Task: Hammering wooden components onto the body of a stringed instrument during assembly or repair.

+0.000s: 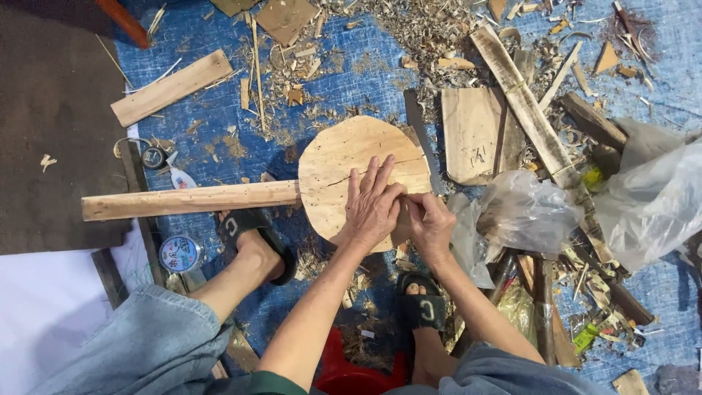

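Hands working on a round wooden paddle blank over a blue tarp

The round wooden disc [344, 164] with its long straight handle [190, 200] is lying at the centre of the frame, handle pointing to the left edge. The left hand [373, 205] is pressing flat on the disc's lower right part, fingers spread apart, gripping nothing. The right hand [431, 227] is sitting just beside it at the disc's rim, fingers curled together in a pinching grip; what they are clamping is too small to tell. Below, two feet in black sandals [252, 234] are resting on the blue tarp [219, 117]. Wood shavings [424, 25] are lying along the top, planks [172, 86] at upper left, clear plastic bags [643, 197] at right.
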